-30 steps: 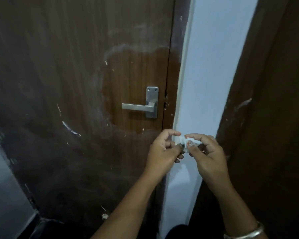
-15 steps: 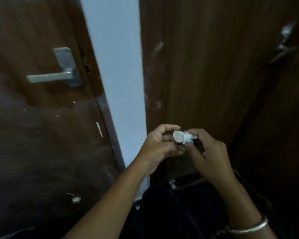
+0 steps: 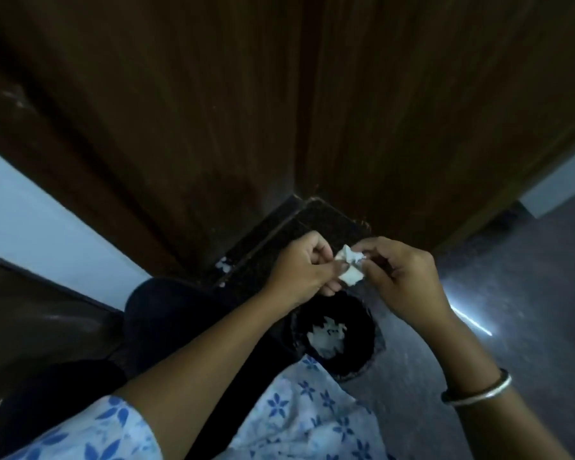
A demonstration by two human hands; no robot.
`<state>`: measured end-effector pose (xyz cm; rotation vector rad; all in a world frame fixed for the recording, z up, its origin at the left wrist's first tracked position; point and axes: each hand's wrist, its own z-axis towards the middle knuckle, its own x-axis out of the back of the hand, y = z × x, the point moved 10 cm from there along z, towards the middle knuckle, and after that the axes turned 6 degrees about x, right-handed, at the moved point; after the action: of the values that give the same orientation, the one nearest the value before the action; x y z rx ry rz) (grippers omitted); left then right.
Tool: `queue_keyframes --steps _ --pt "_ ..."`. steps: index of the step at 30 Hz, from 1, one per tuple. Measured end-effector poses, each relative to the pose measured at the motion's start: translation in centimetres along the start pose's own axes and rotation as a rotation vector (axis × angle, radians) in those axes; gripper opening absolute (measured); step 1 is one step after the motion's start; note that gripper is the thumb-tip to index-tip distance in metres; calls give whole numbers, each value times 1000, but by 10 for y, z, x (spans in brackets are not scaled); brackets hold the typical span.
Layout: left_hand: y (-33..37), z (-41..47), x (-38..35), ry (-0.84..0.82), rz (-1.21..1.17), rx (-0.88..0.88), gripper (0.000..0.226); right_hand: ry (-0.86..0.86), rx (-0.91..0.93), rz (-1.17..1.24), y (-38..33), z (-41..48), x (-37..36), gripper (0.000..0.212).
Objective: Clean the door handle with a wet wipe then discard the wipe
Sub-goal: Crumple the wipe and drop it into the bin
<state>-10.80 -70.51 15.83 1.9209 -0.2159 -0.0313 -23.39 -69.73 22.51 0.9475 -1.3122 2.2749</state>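
Grip: left hand [image 3: 299, 263] and right hand [image 3: 402, 277] each pinch the wet wipe [image 3: 351, 268] between thumb and fingertips, one at either side; neither hand is free.
Position of wipe: crumpled into a small white wad, held in the air between the two hands, above and slightly beyond the open mouth of the dark bin [image 3: 372, 333] on the floor.
Setting: brown wooden door [image 3: 279, 94] behind the hands; the door handle is out of view.
Handling (judged): very light, soft and limp, with no stiffness. If damp, it may cling to the fingertips rather than fall cleanly.
Where to hold (judged): any fold of the wad serves. A one-hand pinch at its edge should suffice, the fingers spreading wide over the bin to let it go.
Count: two hands; one wipe held; one bin; one bangle [image 3: 478, 390] on the right wrist.
Bin contents: pale scraps [image 3: 327, 336], too clumped to count.
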Motion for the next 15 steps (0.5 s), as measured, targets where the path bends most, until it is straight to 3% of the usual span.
queue_keyframes --steps 3,7,10,13,15 --pt "-32 11 -30 -56 29 129 15 36 -95 -63 35 -29 1 19" --pt "-62 26 -37 -83 438 179 16 89 -345 -29 93 -55 -21 14" --pt "-77 32 -31 -110 464 240 19 -22 -548 -26 139 -65 -62 19" --pt "-86 36 -23 -124 471 294 25 -229 -749 17 174 -80 -108 45" --pt "-95 38 -21 -151 455 331 29 -260 -803 47 188 -86 -122 44"
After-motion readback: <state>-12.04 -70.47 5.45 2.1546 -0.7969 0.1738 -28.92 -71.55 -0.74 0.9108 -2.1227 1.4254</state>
